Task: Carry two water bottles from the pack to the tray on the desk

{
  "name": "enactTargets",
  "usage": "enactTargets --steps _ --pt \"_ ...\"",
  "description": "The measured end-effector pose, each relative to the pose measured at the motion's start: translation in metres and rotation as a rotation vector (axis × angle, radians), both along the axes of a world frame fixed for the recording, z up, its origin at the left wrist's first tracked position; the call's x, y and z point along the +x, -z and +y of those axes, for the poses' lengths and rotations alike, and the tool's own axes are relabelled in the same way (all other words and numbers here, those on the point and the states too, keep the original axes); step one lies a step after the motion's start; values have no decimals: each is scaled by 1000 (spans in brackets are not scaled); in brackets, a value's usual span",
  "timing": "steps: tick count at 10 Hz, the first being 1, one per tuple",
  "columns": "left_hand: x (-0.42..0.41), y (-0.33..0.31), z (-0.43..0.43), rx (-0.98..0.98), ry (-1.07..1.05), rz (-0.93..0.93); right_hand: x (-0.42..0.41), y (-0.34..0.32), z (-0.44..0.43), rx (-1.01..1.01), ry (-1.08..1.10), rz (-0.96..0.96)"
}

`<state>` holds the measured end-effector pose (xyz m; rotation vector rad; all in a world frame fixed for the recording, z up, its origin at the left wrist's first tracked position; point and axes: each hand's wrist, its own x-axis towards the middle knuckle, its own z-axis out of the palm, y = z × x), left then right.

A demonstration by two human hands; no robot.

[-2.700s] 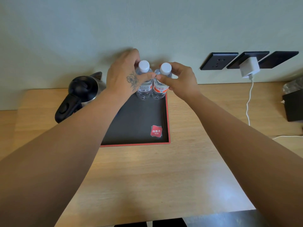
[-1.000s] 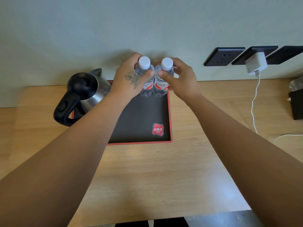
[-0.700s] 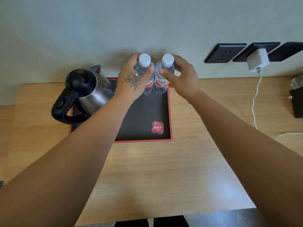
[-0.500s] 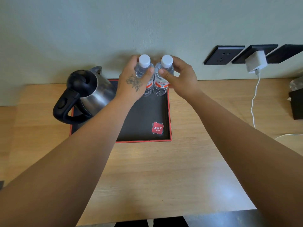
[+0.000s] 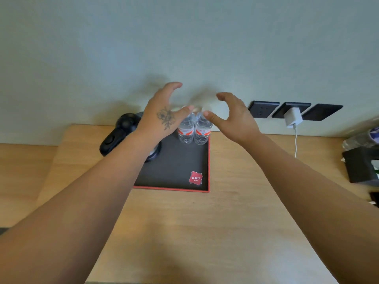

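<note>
Two clear water bottles with red-and-white labels stand upright side by side at the far right corner of the black, red-edged tray (image 5: 176, 167): the left bottle (image 5: 186, 131) and the right bottle (image 5: 202, 132). My left hand (image 5: 164, 113) hovers above and left of them, fingers spread, holding nothing. My right hand (image 5: 233, 117) hovers above and right of them, also spread and empty. The bottle caps are blurred behind my thumbs.
A black-handled steel kettle (image 5: 121, 132) stands at the tray's left end, partly behind my left forearm. Black wall sockets (image 5: 263, 109) hold a white charger (image 5: 293, 117) with a cable. A black box (image 5: 361, 165) sits at the desk's right edge.
Both hands have let go of the bottles and lifted off with fingers spread. The bottles stay standing on the tray. The view has tilted upward.
</note>
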<state>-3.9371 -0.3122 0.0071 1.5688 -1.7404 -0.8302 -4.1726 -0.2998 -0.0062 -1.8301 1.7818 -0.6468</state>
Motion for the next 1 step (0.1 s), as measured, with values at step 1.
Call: enactTargets --steps 1 --pt "9 -11 26 -21 30 -69 -2 -21 14 -2 -65 89"
